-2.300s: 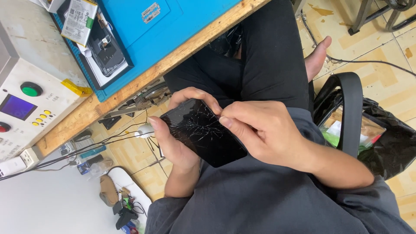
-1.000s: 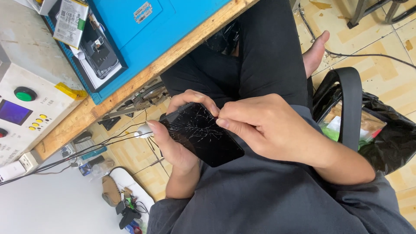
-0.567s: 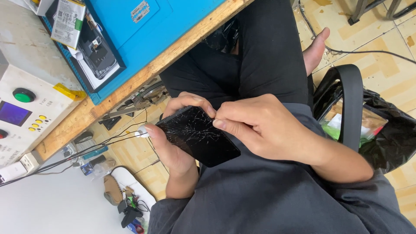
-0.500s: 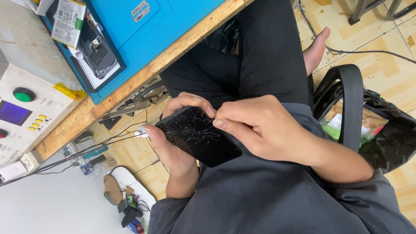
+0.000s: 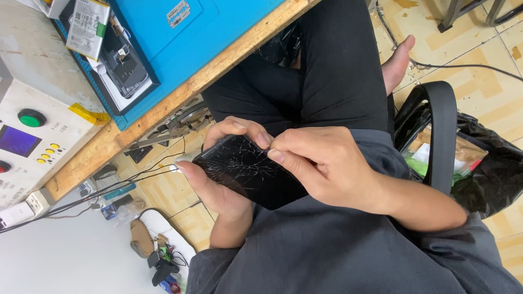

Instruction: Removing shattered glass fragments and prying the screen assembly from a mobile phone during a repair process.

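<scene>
While the left hand cradles a black phone from beneath at centre frame, the right hand pinches at its upper edge, fingertips pressed to the glass. Hands close together, both clamped on it. Glass glossy, flat, rectangular, webbed with fine white cracks. Held over lap; dark grey cloth below, matte. Upper left: smooth blue mat on raw wooden bench edge; opened phone body lying on it, a white rectangular label with green corner beside. Left edge: cream box with round green button, purple screen, yellow strip. Right: crinkled black plastic bag on tan tiles.
</scene>
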